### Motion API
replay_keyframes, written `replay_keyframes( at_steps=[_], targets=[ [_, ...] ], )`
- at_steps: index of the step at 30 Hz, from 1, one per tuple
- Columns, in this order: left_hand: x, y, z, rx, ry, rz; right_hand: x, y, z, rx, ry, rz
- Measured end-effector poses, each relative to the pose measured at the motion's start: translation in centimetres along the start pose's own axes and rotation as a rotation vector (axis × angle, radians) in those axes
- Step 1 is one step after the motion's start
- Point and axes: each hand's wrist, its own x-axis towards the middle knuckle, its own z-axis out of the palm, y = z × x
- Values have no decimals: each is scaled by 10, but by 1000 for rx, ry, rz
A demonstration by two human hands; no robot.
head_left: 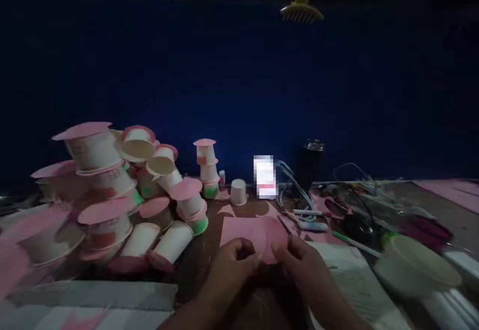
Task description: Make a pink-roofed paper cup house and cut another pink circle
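Left hand (234, 260) and right hand (303, 260) low at centre of the head view, close together over a brown table (204, 255), both curled and pinching the near edge of a pink paper piece (254, 235); fingers bent inward, thumbs on top, the exact grip blurred by dim light. Pink paper piece flat on the table just beyond the knuckles, its rounded right part touching the right hand's fingertips. To the left, a heap of paper cups (112, 195) capped with pink paper discs, some upright, some stacked, some tipped on their sides. Behind the heap, a short tower of capped cups (207, 167), and just beside it a single plain cup (238, 191) upside down. Further right, a dark flask (312, 163) upright near the blue wall, with tangled cables (295, 185) beside it. Pens and markers (310, 220) scattered right of the pink paper. At far right, a pale bowl (415, 265), near the table edge. High on the wall, a yellow hair clip (302, 9).
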Motion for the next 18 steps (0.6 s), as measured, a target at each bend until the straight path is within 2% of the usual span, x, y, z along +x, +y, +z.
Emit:
replay_keyframes(
  at_steps=[6,18],
  targets=[
    [0,-6,0,89,58,14,0,-3,0,2,5,31],
    [1,-6,0,131,44,23,-4,-4,1,-27,19,-3]
  ],
)
